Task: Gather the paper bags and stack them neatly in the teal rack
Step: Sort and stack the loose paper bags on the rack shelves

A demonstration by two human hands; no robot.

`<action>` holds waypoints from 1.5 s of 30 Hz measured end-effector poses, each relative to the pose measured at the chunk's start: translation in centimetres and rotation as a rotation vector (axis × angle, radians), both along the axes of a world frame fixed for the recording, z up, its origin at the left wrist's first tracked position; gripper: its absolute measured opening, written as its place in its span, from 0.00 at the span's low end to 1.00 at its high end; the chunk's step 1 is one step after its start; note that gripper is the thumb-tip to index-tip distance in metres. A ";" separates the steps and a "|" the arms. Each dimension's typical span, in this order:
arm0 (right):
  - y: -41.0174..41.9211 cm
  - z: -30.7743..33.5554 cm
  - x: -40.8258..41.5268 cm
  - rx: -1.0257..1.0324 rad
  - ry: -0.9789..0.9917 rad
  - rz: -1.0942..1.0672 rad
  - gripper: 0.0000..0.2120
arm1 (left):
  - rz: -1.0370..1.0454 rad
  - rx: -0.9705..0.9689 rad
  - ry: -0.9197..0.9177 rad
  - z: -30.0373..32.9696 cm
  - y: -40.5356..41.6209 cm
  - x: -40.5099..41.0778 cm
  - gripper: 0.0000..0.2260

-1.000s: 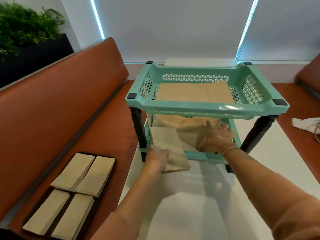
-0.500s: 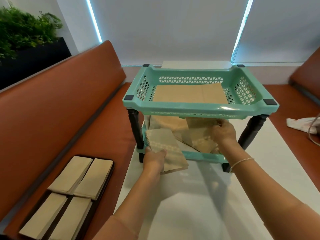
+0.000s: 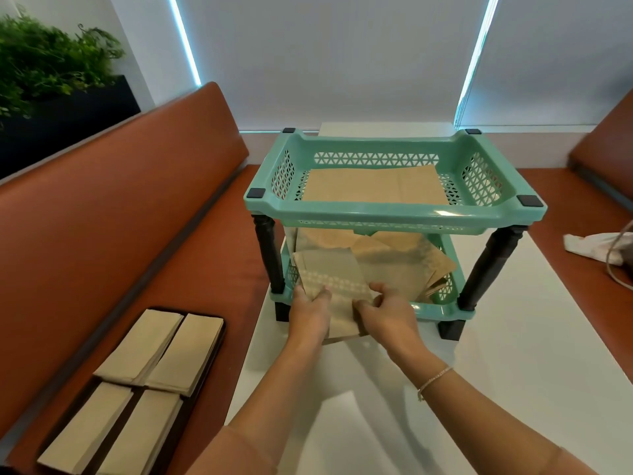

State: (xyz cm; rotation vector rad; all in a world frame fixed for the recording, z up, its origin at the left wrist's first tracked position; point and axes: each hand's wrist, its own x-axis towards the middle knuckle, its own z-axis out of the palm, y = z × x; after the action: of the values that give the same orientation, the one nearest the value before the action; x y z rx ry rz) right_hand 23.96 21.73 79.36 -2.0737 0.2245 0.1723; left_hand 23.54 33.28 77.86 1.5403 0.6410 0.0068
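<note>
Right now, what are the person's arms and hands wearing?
Both forearms are bare, with peach-coloured sleeves pushed up toward the elbows. The right hand has a thin, pale beaded bracelet at its wrist. The left hand shows no jewellery or glove.

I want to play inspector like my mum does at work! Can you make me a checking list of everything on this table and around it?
Surface: white table, bare in front of the rack.
Job's things: teal rack with two tiers; flat paper bags in the top tier; a messy pile of bags in the bottom tier; one bag half in, half out at the front.
Clutter: four stacks of bags on a dark tray on the bench; white cloth at the right.
Hands: left hand and right hand both hold the front bag.
Cables: a thin cord by the cloth.
Surroundings: brown bench, green plant, window blinds.
</note>
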 end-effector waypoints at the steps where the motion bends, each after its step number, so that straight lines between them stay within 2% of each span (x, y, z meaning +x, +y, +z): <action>1: 0.3 0.1 -0.2 -0.048 -0.007 0.022 0.22 | -0.007 0.004 -0.004 0.1 0.0 -0.1 0.21; 4: 0.7 -0.3 0.2 -0.100 0.029 0.052 0.23 | -0.022 0.011 -0.022 0.2 -0.1 -0.2 0.19; 6: 0.0 -0.3 1.4 -0.067 0.042 0.044 0.24 | -0.036 0.034 -0.012 0.1 0.2 -0.1 0.24; 7: -0.6 -0.2 2.4 -0.125 0.000 0.038 0.24 | -0.040 0.045 0.001 0.1 0.4 0.0 0.27; 10: -3.1 0.5 5.8 -0.642 -0.129 0.088 0.28 | -0.023 0.026 0.004 -0.4 1.0 0.4 0.27; 12: -4.4 0.8 7.4 -0.842 -0.059 0.167 0.33 | -0.022 0.025 0.017 -0.6 1.1 0.6 0.27; 17: -4.5 0.5 8.7 -0.959 0.055 0.276 0.41 | -0.026 0.017 0.018 -0.5 1.2 0.8 0.28; 25: -3.7 0.4 8.9 -1.055 0.011 0.162 0.35 | 0.006 -0.004 -0.002 -0.1 1.3 0.6 0.25; 28: -4.1 1.1 8.6 -1.086 -0.057 0.126 0.31 | -0.011 0.007 0.000 0.1 1.1 0.4 0.27; 33: -4.9 2.3 8.4 -0.996 -0.176 0.099 0.14 | -0.002 0.008 0.029 -0.1 1.2 0.4 0.29; 40: -5.7 2.5 8.3 -0.626 -0.222 0.199 0.07 | 0.014 -0.019 0.044 -0.3 1.1 0.3 0.26; 43: -6.1 2.7 8.1 -0.451 -0.264 -0.006 0.10 | 0.025 -0.053 0.036 0.0 1.1 0.1 0.22; 45: -6.5 3.1 8.1 -0.237 -0.206 -0.169 0.12 | 0.033 -0.057 0.028 0.0 1.2 0.2 0.19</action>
State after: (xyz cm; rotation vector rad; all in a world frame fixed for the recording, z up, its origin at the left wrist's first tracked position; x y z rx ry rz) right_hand 32.04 15.25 82.44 -2.2760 0.3045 -0.1790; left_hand 23.70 34.43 77.89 1.4764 0.6833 -0.0079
